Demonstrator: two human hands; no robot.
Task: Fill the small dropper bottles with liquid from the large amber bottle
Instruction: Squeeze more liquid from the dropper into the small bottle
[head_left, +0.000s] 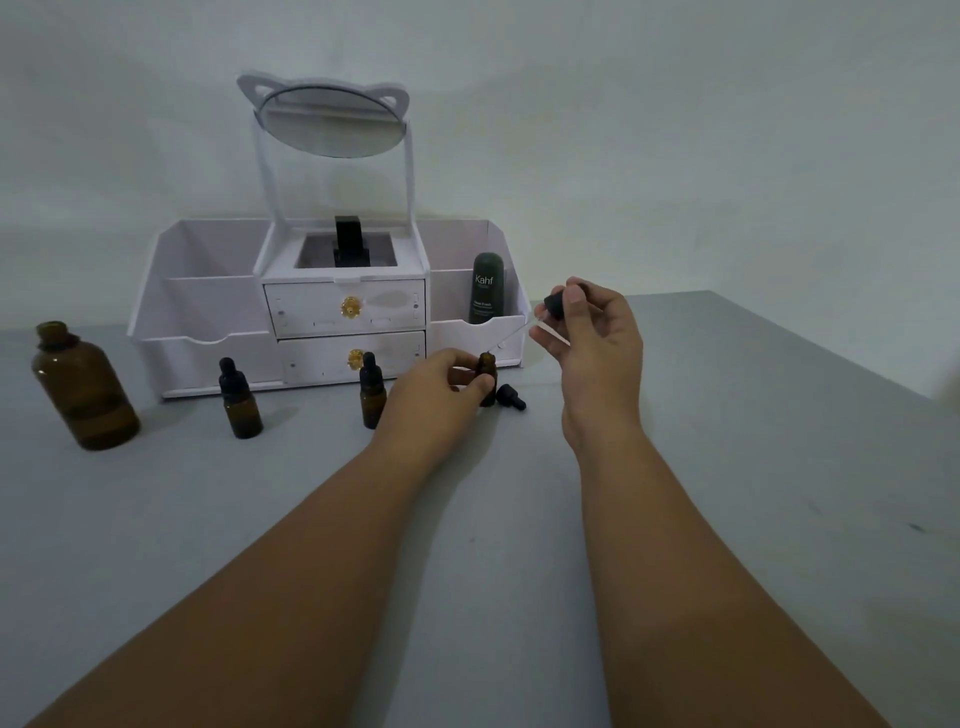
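The left hand (441, 384), curled round the small open amber glass bottle (488, 366), should hold it upright while the right hand (592, 332), pinching the black-capped glass dropper (553, 307), centres the tip.

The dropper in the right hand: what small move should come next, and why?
Probably lower the dropper so its glass tip enters the open small bottle. The left hand grips that bottle on the table, and the right hand holds the tip just above its neck.

Bare left grip (435, 387) and right grip (597, 340) on bare forearms (691, 561).
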